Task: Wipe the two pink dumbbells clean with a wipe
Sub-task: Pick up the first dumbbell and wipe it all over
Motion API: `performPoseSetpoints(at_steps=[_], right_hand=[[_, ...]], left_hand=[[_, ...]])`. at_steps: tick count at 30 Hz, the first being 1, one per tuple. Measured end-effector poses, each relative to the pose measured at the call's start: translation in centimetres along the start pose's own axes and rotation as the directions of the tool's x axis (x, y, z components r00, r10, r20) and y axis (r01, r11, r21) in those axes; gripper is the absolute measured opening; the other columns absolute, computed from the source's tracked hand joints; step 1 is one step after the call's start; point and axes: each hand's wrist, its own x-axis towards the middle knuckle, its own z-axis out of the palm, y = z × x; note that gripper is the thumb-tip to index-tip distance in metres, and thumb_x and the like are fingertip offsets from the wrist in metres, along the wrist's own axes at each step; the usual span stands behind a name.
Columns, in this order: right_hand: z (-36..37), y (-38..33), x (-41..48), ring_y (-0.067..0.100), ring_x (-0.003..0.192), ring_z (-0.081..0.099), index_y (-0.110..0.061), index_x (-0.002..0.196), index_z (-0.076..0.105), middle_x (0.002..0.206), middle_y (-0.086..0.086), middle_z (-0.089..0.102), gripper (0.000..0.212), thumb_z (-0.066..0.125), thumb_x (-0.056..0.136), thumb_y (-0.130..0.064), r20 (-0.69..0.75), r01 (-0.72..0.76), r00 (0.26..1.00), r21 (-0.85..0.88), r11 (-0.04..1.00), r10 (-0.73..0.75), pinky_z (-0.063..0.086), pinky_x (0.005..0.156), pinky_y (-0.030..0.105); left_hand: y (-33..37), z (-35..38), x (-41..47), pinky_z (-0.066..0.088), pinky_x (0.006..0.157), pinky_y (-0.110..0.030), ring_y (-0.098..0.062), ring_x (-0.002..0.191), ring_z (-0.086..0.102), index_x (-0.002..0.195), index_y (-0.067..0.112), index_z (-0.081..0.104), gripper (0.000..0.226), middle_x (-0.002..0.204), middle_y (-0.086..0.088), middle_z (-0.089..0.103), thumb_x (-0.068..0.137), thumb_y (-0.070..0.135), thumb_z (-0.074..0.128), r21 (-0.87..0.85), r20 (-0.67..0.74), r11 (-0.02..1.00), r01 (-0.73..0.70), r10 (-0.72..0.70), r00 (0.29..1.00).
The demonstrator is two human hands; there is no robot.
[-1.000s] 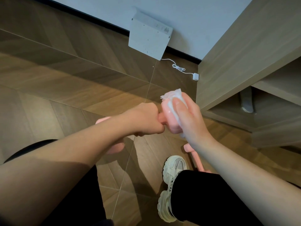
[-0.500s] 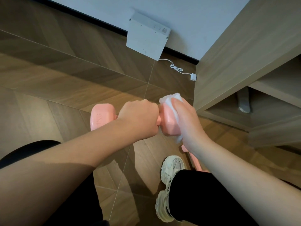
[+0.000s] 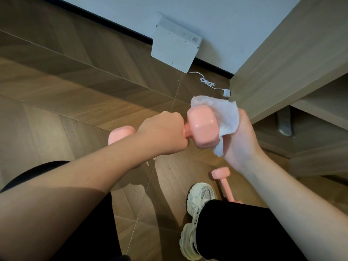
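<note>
Risks first. Our left hand [image 3: 163,132] is fisted tight round the handle of the dumbbell [image 3: 202,127], which is held in the air over the floor [image 3: 75,91]. Our right hand [image 3: 243,140] cups the wipe [image 3: 226,117] against the outer end of the right head, with its fingers curled behind the cloth and mostly hidden.

- A hard push from the right could twist the bar in our fist. A slip would likely drop it toward the shoe [image 3: 199,198].
- A loose corner of the wipe hangs free, so it may bunch and miss faces.
- The second dumbbell [image 3: 223,178] lies on the floor just beside the shoe, partly behind our leg, and is easily kicked.

Materials:
- Dumbbell heads: pink, smooth, glossy, blocky with rounded edges.
- Wipe: white, thin, crumpled.
- Floor: wood-grain herringbone.
</note>
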Motion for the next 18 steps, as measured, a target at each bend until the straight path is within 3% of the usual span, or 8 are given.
performPoseSetpoints(at_steps=[3, 6, 8, 11, 14, 18], right_hand=[[0.3, 0.4, -0.3, 0.016, 0.095, 0.062, -0.010, 0.114, 0.067, 0.112, 0.004, 0.066, 0.043, 0.043, 0.098, -0.042, -0.082, -0.103, 0.991, 0.036, 0.994, 0.106, 0.049, 0.073, 0.028], [-0.2, 0.2, -0.4, 0.019, 0.097, 0.069, -0.017, 0.111, 0.074, 0.112, 0.008, 0.072, 0.063, 0.024, 0.099, -0.055, -0.081, -0.182, 0.976, 0.195, 0.964, 0.201, 0.055, 0.078, 0.032], [-0.8, -0.1, -0.2, 0.017, 0.106, 0.066, -0.018, 0.115, 0.072, 0.117, 0.004, 0.071, 0.062, 0.018, 0.101, -0.046, -0.093, -0.119, 0.987, 0.155, 0.981, 0.135, 0.050, 0.089, 0.035], [-1.2, -0.5, -0.1, 0.010, 0.109, 0.064, -0.017, 0.120, 0.068, 0.116, -0.004, 0.071, 0.042, 0.034, 0.100, -0.031, -0.100, 0.027, 0.994, -0.069, 0.997, -0.034, 0.045, 0.092, 0.033], [-0.9, 0.4, -0.7, 0.023, 0.111, 0.062, -0.012, 0.115, 0.067, 0.119, 0.005, 0.067, 0.036, 0.037, 0.100, -0.026, 0.078, 0.241, 0.971, -0.318, 0.917, -0.228, 0.048, 0.089, 0.035], [0.7, 1.7, -0.9, 0.025, 0.078, 0.069, -0.004, 0.110, 0.056, 0.102, 0.025, 0.062, 0.027, 0.041, 0.099, -0.023, 0.136, 0.299, 0.953, -0.290, 0.909, -0.270, 0.053, 0.066, 0.036]], left_hand=[[0.1, 0.2, -0.2, 0.030, 0.046, -0.025, -0.012, 0.055, 0.044, 0.065, 0.023, 0.040, 0.025, 0.066, 0.003, 0.047, 0.081, 0.033, 0.056, 0.086, -0.011, 0.996, -0.009, 0.010, 1.000], [0.2, 0.4, -0.4, 0.029, 0.046, -0.025, -0.012, 0.054, 0.044, 0.065, 0.022, 0.039, 0.025, 0.066, 0.003, 0.046, 0.081, 0.032, 0.056, 0.078, 0.026, 0.997, -0.015, 0.013, 1.000], [0.2, 0.5, -0.4, 0.031, 0.047, -0.025, -0.013, 0.056, 0.047, 0.066, 0.021, 0.043, 0.022, 0.066, 0.002, 0.048, 0.080, 0.032, 0.056, 0.030, 0.071, 0.999, -0.022, 0.020, 0.997], [0.1, 0.4, -0.3, 0.035, 0.047, -0.025, -0.016, 0.057, 0.053, 0.069, 0.018, 0.049, 0.019, 0.066, 0.000, 0.053, 0.078, 0.031, 0.058, -0.057, 0.167, 0.998, -0.021, 0.030, 0.986], [-0.2, 0.0, -0.2, 0.039, 0.042, -0.021, -0.023, 0.045, 0.056, 0.063, 0.012, 0.052, 0.018, 0.054, -0.005, 0.057, 0.074, 0.023, 0.060, -0.207, 0.264, 0.978, 0.020, 0.036, 0.964], [0.1, 0.0, -0.2, 0.039, 0.040, -0.019, -0.025, 0.041, 0.053, 0.063, 0.011, 0.051, 0.014, 0.054, -0.010, 0.057, 0.074, 0.018, 0.058, -0.308, 0.299, 0.951, 0.037, 0.059, 0.953]])
